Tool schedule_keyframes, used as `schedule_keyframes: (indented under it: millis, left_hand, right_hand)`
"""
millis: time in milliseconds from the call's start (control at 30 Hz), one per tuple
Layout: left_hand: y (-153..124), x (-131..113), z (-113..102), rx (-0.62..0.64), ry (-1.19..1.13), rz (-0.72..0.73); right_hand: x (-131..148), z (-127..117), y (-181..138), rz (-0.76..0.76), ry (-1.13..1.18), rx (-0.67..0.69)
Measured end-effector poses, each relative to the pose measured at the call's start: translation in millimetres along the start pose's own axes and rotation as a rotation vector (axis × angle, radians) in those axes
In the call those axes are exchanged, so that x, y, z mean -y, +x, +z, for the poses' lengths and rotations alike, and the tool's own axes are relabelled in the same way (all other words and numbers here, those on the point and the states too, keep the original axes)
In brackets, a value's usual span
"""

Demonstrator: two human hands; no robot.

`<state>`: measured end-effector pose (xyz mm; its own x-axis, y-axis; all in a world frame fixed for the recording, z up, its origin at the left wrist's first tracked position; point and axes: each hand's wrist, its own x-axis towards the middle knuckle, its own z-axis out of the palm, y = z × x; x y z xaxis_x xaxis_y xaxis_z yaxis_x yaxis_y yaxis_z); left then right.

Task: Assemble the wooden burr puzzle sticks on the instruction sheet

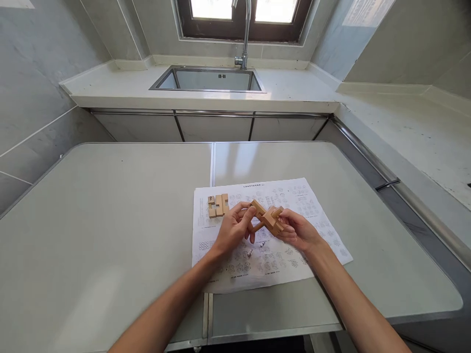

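Note:
My left hand [234, 226] and my right hand [299, 230] hold between them a partly joined wooden burr puzzle [268, 217], just above a printed instruction sheet [235, 267]. The left fingers pinch one notched bar at the puzzle's left end; the right fingers grip the crossed bars on its right side. Three loose notched wooden bars [218, 205] lie side by side on the sheet, to the left of my left hand and apart from it.
The sheet lies on a grey table [103, 220] made of two panels with a seam down the middle. Beyond it runs a white counter with a steel sink [208, 80] and tap [243, 34] under a window. A second counter [415, 127] runs along the right.

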<state>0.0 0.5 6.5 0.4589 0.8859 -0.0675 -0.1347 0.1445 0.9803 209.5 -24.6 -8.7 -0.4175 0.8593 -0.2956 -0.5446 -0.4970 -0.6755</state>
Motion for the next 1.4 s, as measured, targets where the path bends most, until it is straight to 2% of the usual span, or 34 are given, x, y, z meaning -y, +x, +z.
schedule_keyframes:
  millis: [167,367,533,867,1000,1133,1267,1400]
  left_hand:
    - [-2.1,0.3,-0.1,0.013,-0.003,-0.008]
    - [-2.6,0.4,1.1,-0.047,0.000,0.010]
    - [0.0,2.9,-2.5,-0.044,-0.016,0.018]
    - [1.0,-2.0,-3.5,-0.016,-0.043,-0.020]
    - [-0.3,-5.3,-1.5,-0.022,-0.015,-0.016]
    - [-3.7,-3.4,-0.3,0.030,0.006,0.015]
    - [-7.8,2.3,0.1,0.090,0.134,0.104]
    - [-8.3,5.6,0.8,0.078,0.267,0.191]
  right_hand:
    - [-1.4,1.8,0.0,-0.019,-0.026,-0.010]
    - [-0.8,7.1,-1.1,-0.021,-0.107,-0.054]
    - [2.3,14.2,-3.8,-0.015,-0.184,-0.092]
    - [3.4,20.9,-6.9,0.003,-0.328,-0.074]
    - [2.6,23.4,-5.3,-0.016,-0.253,-0.086]
    - [3.5,20.5,-3.7,-0.030,-0.181,-0.099]
    - [4.2,18.6,-3.0,-0.041,-0.172,-0.104]
    - [3.6,20.2,-3.0,-0.045,-0.169,-0.119]
